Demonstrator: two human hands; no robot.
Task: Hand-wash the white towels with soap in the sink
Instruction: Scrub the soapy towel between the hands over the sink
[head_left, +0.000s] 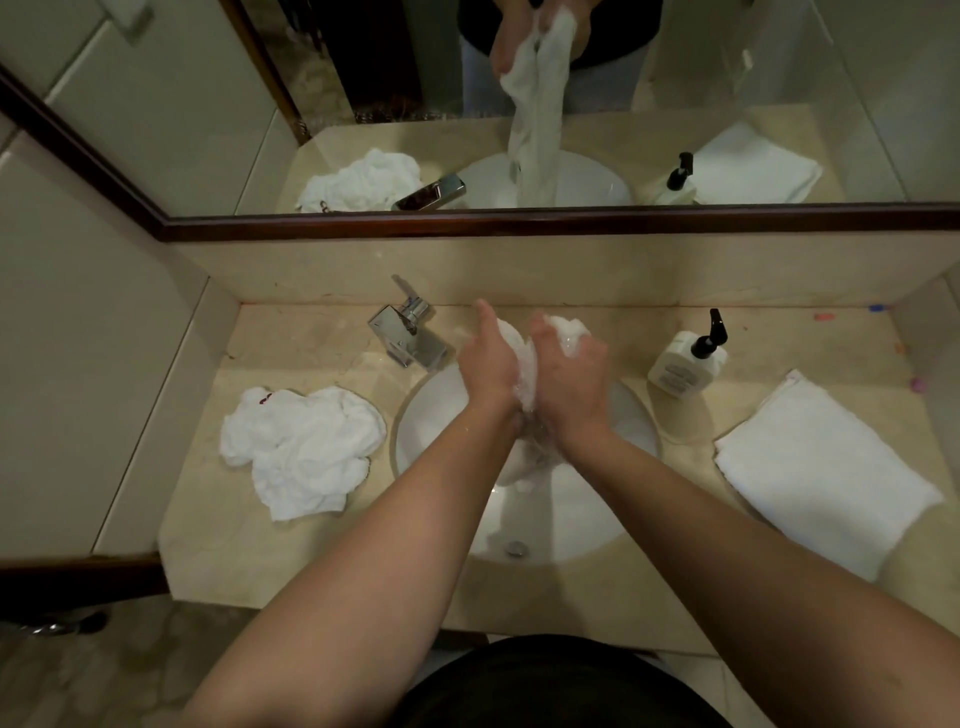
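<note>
Left hand (488, 366) and right hand (566, 371) grip a wet towel (519, 358) between them at frame centre, above the sink (431, 410); the faucet (408, 332) stands just left.

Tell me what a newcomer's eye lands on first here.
First, the left hand and right hand squeezing a wet white towel above the sink. Next, a crumpled towel left of the basin, and a folded towel and soap bottle to its right.

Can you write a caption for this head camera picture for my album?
Both hands, left hand and right hand, rub a soapy white towel over the sink.
</note>
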